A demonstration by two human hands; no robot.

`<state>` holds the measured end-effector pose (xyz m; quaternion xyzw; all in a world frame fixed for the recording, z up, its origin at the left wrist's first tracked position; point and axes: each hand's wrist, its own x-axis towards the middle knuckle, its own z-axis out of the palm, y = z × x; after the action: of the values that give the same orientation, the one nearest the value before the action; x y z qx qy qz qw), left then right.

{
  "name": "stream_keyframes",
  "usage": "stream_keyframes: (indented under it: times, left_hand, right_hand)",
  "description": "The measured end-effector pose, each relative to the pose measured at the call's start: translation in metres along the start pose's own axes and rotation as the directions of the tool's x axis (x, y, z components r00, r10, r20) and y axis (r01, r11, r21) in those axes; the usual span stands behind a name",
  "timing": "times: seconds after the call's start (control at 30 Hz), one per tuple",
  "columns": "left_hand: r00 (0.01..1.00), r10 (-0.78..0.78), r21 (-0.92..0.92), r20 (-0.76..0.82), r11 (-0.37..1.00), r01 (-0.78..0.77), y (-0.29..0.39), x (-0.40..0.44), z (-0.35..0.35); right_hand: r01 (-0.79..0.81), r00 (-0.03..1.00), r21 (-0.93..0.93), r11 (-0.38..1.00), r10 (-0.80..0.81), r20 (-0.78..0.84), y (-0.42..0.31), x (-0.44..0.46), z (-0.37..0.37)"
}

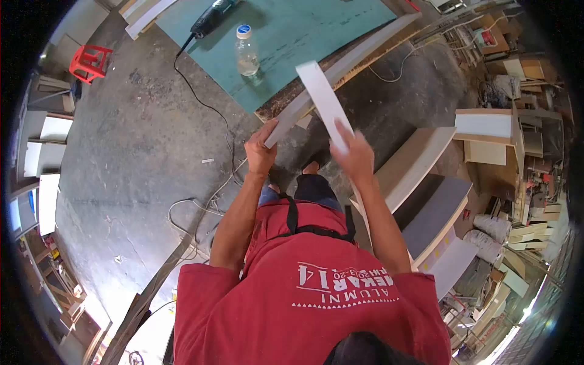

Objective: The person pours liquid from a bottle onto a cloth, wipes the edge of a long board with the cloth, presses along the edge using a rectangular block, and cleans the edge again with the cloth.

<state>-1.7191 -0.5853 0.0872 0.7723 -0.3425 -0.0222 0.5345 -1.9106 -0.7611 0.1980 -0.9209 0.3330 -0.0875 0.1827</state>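
My left hand (260, 152) is closed around the near end of a long grey strip (293, 114), which runs along the front edge of the teal-topped table (304, 27). In my right hand (354, 153) is a flat white strip (323, 97), held by its lower end. It slants up and to the left, and its far end appears over the grey strip; I cannot tell whether the two touch. My right fingers are slightly blurred.
A clear bottle with a blue cap (246, 52) and a dark corded power tool (210, 20) are on the table. The tool's black cord (210, 106) trails to the floor. Boards (417, 161) stand close on my right. A red stool (90, 62) is at the far left.
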Motion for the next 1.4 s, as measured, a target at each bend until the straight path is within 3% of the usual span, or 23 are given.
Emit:
stream_keyframes:
  times: [0.1, 0.17, 0.2, 0.23, 0.27, 0.33, 0.37, 0.43, 0.5, 0.57, 0.7, 0.77, 0.8, 0.83, 0.9, 1.0, 1.07, 1.1, 1.17, 1.23, 1.27, 1.3, 1.4]
  left_hand:
    - [0.998, -0.047, -0.010, 0.039, 0.999, 0.048, -0.001, -0.005, -0.005]
    - [0.994, -0.096, -0.035, 0.051, 0.995, 0.098, -0.002, 0.006, -0.008]
    - [0.977, -0.196, -0.069, 0.088, 0.977, 0.203, -0.002, 0.008, -0.009]
    - [0.945, -0.299, -0.099, 0.130, 0.945, 0.312, -0.001, 0.008, -0.009]
    - [0.944, -0.307, -0.100, 0.116, 0.942, 0.319, -0.001, 0.008, -0.008]
    - [0.996, -0.086, -0.053, -0.015, 0.995, 0.085, 0.002, 0.006, -0.006]
    - [0.995, -0.095, -0.049, -0.013, 0.994, 0.095, 0.002, 0.005, -0.007]
    - [0.992, -0.128, -0.096, 0.016, 0.987, 0.129, 0.006, 0.006, -0.010]
    - [0.997, -0.063, -0.040, -0.038, 0.997, 0.061, 0.003, 0.004, -0.004]
    - [0.980, -0.198, -0.041, 0.015, 0.979, 0.199, 0.011, 0.007, -0.010]
    - [0.920, -0.383, 0.048, 0.089, 0.924, 0.380, 0.013, 0.009, -0.014]
    - [0.987, -0.159, -0.033, 0.022, 0.987, 0.159, 0.003, 0.002, -0.008]
    - [0.944, -0.311, -0.056, 0.106, 0.946, 0.318, 0.008, 0.003, -0.012]
    - [0.942, -0.316, -0.053, 0.109, 0.945, 0.323, 0.007, 0.001, -0.010]
    - [0.989, -0.151, -0.082, 0.010, 0.985, 0.151, 0.006, 0.003, -0.006]
    - [0.987, -0.163, -0.095, 0.011, 0.982, 0.164, 0.005, 0.003, -0.004]
    - [0.986, -0.168, -0.099, 0.008, 0.981, 0.168, -0.004, 0.007, -0.004]
    - [0.960, -0.257, 0.007, 0.108, 0.966, 0.257, -0.012, 0.004, -0.003]
    - [0.913, -0.366, 0.116, 0.181, 0.930, 0.349, -0.013, 0.003, -0.003]
    - [0.993, -0.119, -0.081, 0.014, 0.989, 0.120, -0.003, 0.003, -0.005]
    - [0.963, -0.246, -0.048, 0.111, 0.966, 0.253, -0.013, 0.000, -0.002]
    - [0.966, -0.247, -0.088, 0.072, 0.963, 0.253, 0.007, 0.007, -0.011]
    - [0.993, -0.104, -0.111, -0.049, 0.989, 0.098, 0.001, 0.004, -0.002]
  right_hand:
    - [0.052, 0.995, 0.073, 0.996, -0.045, -0.093, -0.002, 0.035, 0.021]
    - [0.066, 0.997, 0.023, 0.998, -0.066, 0.039, -0.004, -0.002, 0.018]
    - [0.115, 0.986, -0.017, 0.993, -0.112, 0.122, -0.003, -0.032, 0.013]
    - [0.163, 0.975, 0.023, 0.986, -0.165, 0.148, 0.005, -0.067, 0.016]
    - [0.211, 0.959, 0.066, 0.975, -0.219, 0.178, 0.013, -0.088, 0.018]
    - [0.181, 0.958, 0.054, 0.982, -0.189, 0.217, 0.010, -0.086, 0.003]
    - [0.130, 0.960, 0.039, 0.991, -0.136, 0.244, 0.008, -0.088, -0.003]
    - [0.128, 0.989, -0.022, 0.992, -0.126, 0.074, 0.013, -0.050, 0.011]
    - [0.050, 0.998, 0.042, 0.998, -0.051, 0.037, -0.008, -0.005, 0.004]
    - [0.077, 0.997, 0.012, 0.997, -0.077, 0.008, -0.021, 0.012, 0.004]
    - [0.284, 0.941, -0.057, 0.957, -0.267, 0.209, -0.016, -0.067, -0.008]
    - [0.193, 0.944, 0.084, 0.978, -0.209, 0.257, -0.014, -0.090, -0.018]
    - [0.199, 0.940, 0.087, 0.976, -0.215, 0.266, -0.016, -0.084, -0.017]
    - [0.186, 0.951, 0.029, 0.982, -0.187, 0.247, -0.020, -0.070, -0.014]
    - [0.167, 0.962, -0.031, 0.985, -0.156, 0.224, -0.030, -0.033, -0.002]
    - [0.124, 0.989, 0.008, 0.992, -0.124, 0.074, -0.043, -0.003, 0.013]
    - [0.248, 0.945, -0.051, 0.967, -0.231, 0.230, -0.038, -0.024, 0.010]
    - [0.260, 0.943, -0.056, 0.964, -0.241, 0.229, -0.031, -0.045, 0.005]
    - [0.264, 0.926, 0.059, 0.963, -0.270, 0.262, -0.015, -0.084, -0.008]
    - [0.268, 0.920, 0.027, 0.963, -0.264, 0.289, -0.016, -0.077, -0.016]
    - [0.250, 0.924, -0.006, 0.968, -0.237, 0.301, -0.018, -0.077, -0.017]
    - [0.180, 0.960, -0.038, 0.983, -0.167, 0.226, -0.026, -0.062, -0.006]
    - [0.153, 0.985, 0.006, 0.988, -0.153, 0.078, -0.047, -0.012, 0.011]
